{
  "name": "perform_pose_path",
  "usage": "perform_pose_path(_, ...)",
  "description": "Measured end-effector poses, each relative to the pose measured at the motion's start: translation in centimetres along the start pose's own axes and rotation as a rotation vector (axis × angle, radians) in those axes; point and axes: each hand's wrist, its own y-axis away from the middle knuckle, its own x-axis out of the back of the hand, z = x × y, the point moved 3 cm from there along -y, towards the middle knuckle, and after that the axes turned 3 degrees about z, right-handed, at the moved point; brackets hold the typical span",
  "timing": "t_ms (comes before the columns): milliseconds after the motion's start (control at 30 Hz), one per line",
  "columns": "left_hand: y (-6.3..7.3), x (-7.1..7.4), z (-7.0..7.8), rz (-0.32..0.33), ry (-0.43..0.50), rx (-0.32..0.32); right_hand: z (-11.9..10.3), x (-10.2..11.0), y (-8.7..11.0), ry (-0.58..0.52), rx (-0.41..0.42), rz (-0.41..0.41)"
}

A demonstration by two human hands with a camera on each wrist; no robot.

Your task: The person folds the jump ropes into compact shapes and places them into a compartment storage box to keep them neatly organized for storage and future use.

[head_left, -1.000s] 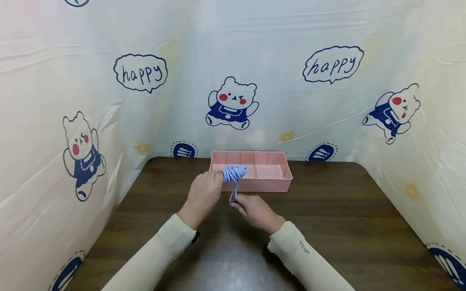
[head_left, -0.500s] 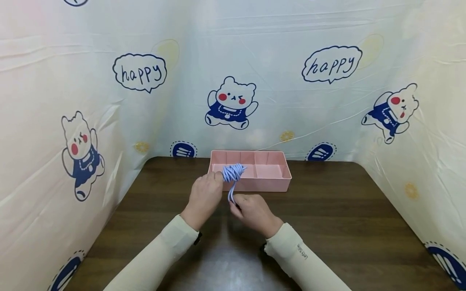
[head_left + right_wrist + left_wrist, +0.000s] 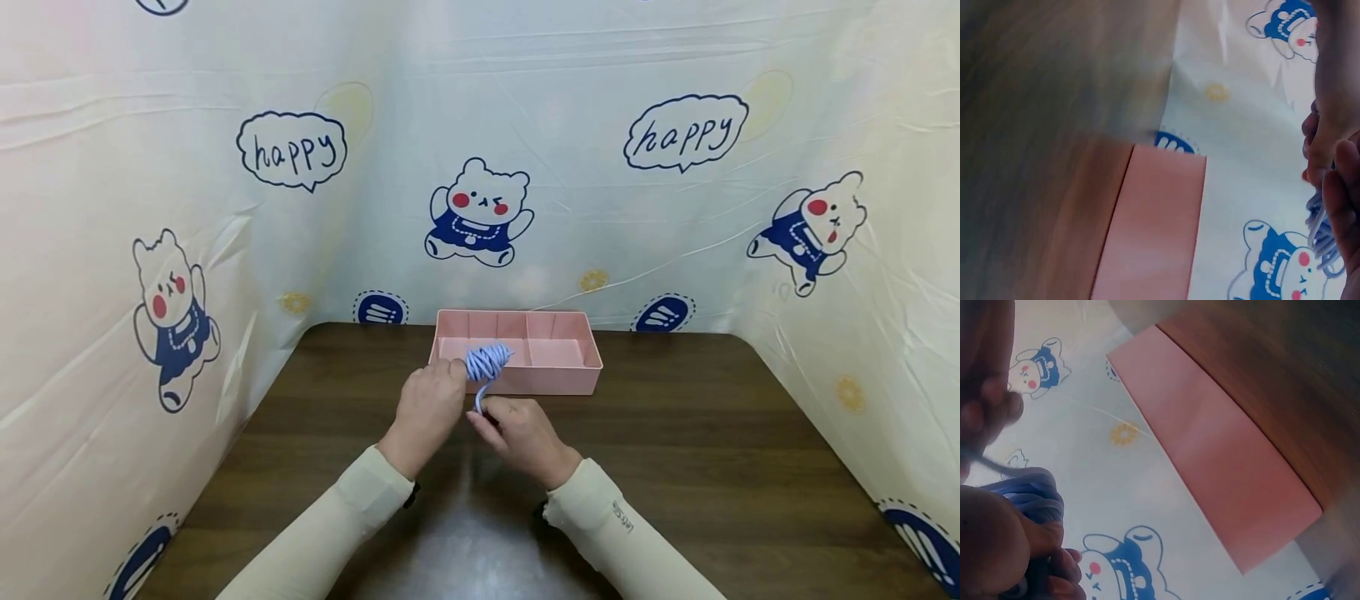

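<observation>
A light blue cord [image 3: 487, 362], wound into a bundle, is held in the air in front of the pink box in the head view. My left hand [image 3: 432, 410] grips the near left end of the bundle, its fingers curled round it. Below and to the right, my right hand [image 3: 525, 435] pinches a length of the cord that runs down from the coils. In the left wrist view the wound cord [image 3: 1032, 495] shows above the left thumb. The right wrist view has the coils [image 3: 1322, 231] at its right edge, partly hidden behind the right hand's fingers [image 3: 1340, 203].
Behind the hands, a pink divided box [image 3: 540, 382] stands near the back of the dark wooden table [image 3: 675, 450]. A pale cloth [image 3: 570, 100] printed with bears surrounds the table at the back and both sides.
The hanging length of cord between the hands has shortened and curved. My left hand has shifted slightly right with the bundle, while my right hand keeps its pinch and has turned a little.
</observation>
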Motion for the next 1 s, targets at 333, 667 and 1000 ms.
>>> perform_pose_path(333,-0.3,0.3,0.6,0.014,0.027,-0.029,-0.1,0.2,-0.5,-0.431,-0.236,0.052)
perform_pose_path(667,-0.4,0.4,0.4,-0.040,0.005,-0.080,0.8,1.9,-0.9,-0.153,-0.083,-0.030)
perform_pose_path(1000,-0.1,-0.1,0.6,-0.072,0.015,-0.152,1.2,3.0,-2.3,0.241,0.078,-0.087)
